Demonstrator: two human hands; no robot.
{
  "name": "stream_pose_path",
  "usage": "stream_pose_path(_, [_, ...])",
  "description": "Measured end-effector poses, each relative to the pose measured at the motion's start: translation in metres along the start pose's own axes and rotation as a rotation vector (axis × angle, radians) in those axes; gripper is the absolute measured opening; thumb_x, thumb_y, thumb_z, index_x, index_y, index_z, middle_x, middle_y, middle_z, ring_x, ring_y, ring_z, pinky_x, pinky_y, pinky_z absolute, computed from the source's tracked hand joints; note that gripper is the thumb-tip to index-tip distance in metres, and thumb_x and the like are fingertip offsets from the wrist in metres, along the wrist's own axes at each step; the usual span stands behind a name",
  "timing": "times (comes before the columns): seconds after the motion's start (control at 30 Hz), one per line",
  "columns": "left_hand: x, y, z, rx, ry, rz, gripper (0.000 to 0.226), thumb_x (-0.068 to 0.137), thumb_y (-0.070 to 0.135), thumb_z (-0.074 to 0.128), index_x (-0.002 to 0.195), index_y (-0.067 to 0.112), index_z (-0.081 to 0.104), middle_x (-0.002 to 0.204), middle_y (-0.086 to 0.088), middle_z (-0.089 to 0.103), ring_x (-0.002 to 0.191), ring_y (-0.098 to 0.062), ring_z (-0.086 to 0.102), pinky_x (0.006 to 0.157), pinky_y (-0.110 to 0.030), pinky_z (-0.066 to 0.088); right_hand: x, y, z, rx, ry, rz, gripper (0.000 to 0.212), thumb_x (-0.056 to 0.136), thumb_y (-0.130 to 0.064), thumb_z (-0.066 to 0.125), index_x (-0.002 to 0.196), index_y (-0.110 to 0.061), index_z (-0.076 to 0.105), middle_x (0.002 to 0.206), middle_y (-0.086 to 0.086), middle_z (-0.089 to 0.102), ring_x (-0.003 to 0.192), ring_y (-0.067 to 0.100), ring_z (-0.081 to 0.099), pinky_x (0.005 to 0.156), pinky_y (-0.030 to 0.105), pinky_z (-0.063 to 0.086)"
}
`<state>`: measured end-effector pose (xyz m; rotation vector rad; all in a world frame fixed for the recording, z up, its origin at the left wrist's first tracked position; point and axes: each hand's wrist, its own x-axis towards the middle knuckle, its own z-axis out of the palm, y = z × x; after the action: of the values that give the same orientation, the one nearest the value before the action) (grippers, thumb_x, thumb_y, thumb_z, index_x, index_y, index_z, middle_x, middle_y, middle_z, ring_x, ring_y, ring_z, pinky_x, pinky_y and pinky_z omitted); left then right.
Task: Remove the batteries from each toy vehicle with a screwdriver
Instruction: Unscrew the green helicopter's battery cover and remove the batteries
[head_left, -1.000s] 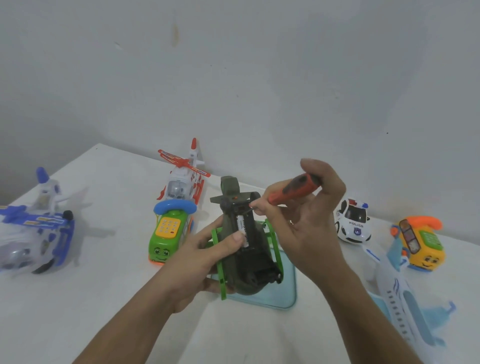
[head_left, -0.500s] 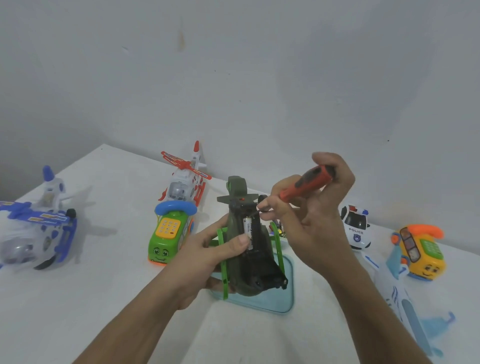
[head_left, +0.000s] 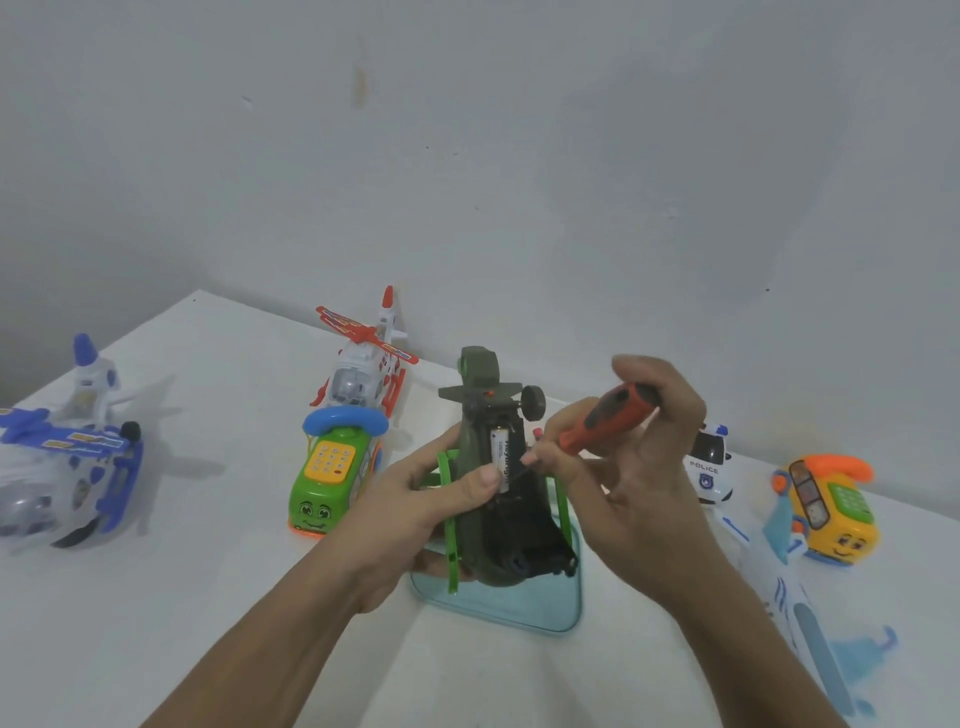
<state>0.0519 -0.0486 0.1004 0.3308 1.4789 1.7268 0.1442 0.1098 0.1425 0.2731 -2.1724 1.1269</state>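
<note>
Blue-white heli (head_left: 67, 467) partly off L edge

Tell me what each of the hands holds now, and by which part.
The left hand grips the dark green toy helicopter around its body. The right hand holds the screwdriver by its red handle.

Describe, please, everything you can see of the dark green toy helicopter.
The dark green toy helicopter looks like matte plastic and lies belly up, tail toward the wall, nose over the teal tray. Bright green skids flank the body; a black wheel sits near the tail. Its battery bay is open, showing one white battery. The left hand grips it, thumb beside the battery; the screwdriver in the right hand points its tip into the bay.
</note>
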Motion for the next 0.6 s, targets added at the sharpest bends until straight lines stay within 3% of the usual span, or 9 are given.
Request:
stream_pose_path(0.1, [0.002, 0.004, -0.001, 0.017, -0.003, 0.007, 0.057, 0.069, 0.036, 0.074, 0.123, 0.046, 0.062, 0.098, -0.007, 0.077, 0.080, -0.025, 0.075, 0.058, -0.035, 0.057, -0.001, 0.000, -0.003, 0.036, 0.071, -0.027, 0.084, 0.082, 0.015, 0.065, 0.125, -0.043, 0.021, 0.087, 0.008, 0.059, 0.076, 0.028, 0.066, 0.064, 0.041, 0.059])
stream_pose_path(0.27, [0.002, 0.001, 0.004, 0.035, -0.025, -0.007, 0.058, 0.071, 0.036, 0.073, 0.127, 0.045, 0.060, 0.100, -0.005, 0.077, 0.080, -0.024, 0.075, 0.059, -0.034, 0.058, 0.009, -0.003, -0.003, 0.032, 0.163, -0.076, 0.068, 0.080, 0.017, 0.064, 0.119, -0.018, 0.020, 0.082, 0.020, 0.059, 0.073, 0.033, 0.064, 0.062, 0.045, 0.058])
stream_pose_path(0.5, [0.002, 0.000, 0.002, 0.049, -0.019, -0.006, 0.056, 0.069, 0.039, 0.073, 0.123, 0.048, 0.060, 0.097, -0.005, 0.078, 0.081, -0.025, 0.075, 0.066, -0.039, 0.060, 0.012, -0.001, 0.001, -0.005, 0.124, -0.104, 0.073, 0.081, 0.021, 0.061, 0.121, -0.024, 0.019, 0.085, 0.018, 0.057, 0.075, 0.030, 0.063, 0.059, 0.042, 0.058])
stream_pose_path(0.6, [0.003, 0.001, 0.002, 0.048, -0.010, -0.007, 0.052, 0.070, 0.039, 0.073, 0.120, 0.049, 0.061, 0.096, -0.005, 0.078, 0.083, -0.026, 0.076, 0.069, -0.042, 0.061, 0.013, 0.001, 0.002, -0.030, 0.103, -0.123, 0.079, 0.085, 0.017, 0.059, 0.125, -0.036, 0.017, 0.087, 0.017, 0.056, 0.077, 0.030, 0.062, 0.061, 0.041, 0.057])
